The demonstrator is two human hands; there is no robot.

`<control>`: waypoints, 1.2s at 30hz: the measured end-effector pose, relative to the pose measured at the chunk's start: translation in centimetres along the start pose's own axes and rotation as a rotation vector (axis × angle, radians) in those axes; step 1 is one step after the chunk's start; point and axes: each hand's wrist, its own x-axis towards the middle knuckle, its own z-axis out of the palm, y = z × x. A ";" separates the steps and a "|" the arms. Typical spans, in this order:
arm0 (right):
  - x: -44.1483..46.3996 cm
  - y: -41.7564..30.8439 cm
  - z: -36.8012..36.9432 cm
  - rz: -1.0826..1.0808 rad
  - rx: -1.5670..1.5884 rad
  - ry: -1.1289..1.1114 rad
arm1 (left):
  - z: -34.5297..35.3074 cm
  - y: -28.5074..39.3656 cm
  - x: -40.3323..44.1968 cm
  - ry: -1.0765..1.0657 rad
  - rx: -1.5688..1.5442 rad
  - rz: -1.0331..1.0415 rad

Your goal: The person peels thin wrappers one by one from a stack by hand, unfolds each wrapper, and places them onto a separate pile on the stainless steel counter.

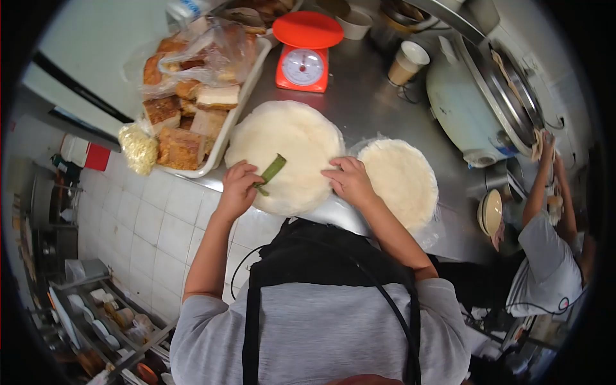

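A large round stack of thin pale sheets lies near the front edge of the steel counter. At its left side my left hand has its fingers closed on one end of a green strip, which lies over the top sheet. My right hand rests at the right edge of the same stack, its fingers bent over the rim; whether they pinch a sheet is too small to tell. A second, smaller round stack sits on clear plastic to the right.
A white tray of browned meat chunks stands at the left, beside a bag of chopped pieces. Behind are a red scale and a cup. A large cooker and a co-worker are at the right.
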 end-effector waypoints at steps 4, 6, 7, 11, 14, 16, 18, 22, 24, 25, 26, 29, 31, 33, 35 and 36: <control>-1.5 2.1 -3.6 0.277 0.051 0.045 | -1.2 0.0 0.7 -0.069 -0.281 -0.118; -2.8 1.7 -5.7 0.549 -0.050 -0.129 | -0.6 0.6 1.2 0.059 -0.427 -0.207; -3.4 1.3 -6.4 0.681 -0.096 -0.220 | -0.1 1.2 1.5 0.087 -0.476 -0.310; -6.3 -1.1 -5.7 0.558 -0.111 -0.304 | 2.8 4.9 4.0 0.077 -0.783 -0.458; -7.6 -1.2 -4.0 0.490 -0.071 -0.206 | 5.4 9.8 6.5 -0.247 -0.835 -0.470; -7.9 -1.8 -4.4 0.502 0.007 -0.126 | 8.4 11.8 7.9 -0.327 -0.826 -0.445; -8.5 -2.0 -5.3 0.499 0.124 -0.056 | 12.8 11.4 9.1 -0.327 -0.669 -0.453; -10.7 -1.7 -5.8 0.397 0.278 -0.014 | 17.5 11.3 11.6 -0.326 -0.680 -0.542; -11.3 -1.4 -6.0 0.374 0.326 -0.030 | 18.0 11.8 12.0 -0.298 -0.743 -0.522; -11.5 -1.2 -6.2 0.362 0.351 -0.038 | 18.0 12.2 12.2 -0.284 -0.774 -0.512; -11.8 -0.7 -6.1 0.329 0.358 -0.038 | 17.7 12.7 12.1 -0.271 -0.751 -0.489; -12.1 0.4 -6.0 0.650 0.810 0.044 | 17.1 14.2 11.4 -0.251 -0.693 -0.338; -10.8 1.6 -6.8 0.828 0.950 0.213 | 17.0 15.2 10.6 -0.206 -0.617 -0.212; -9.2 2.1 -8.1 0.974 1.056 0.317 | 16.6 16.2 9.9 -0.152 -0.503 -0.064; -7.7 2.2 -9.4 1.082 1.126 0.354 | 15.8 17.4 9.9 -0.085 -0.349 0.113; -7.5 2.4 -9.4 1.052 1.123 0.342 | 15.5 17.9 9.7 -0.098 -0.347 0.123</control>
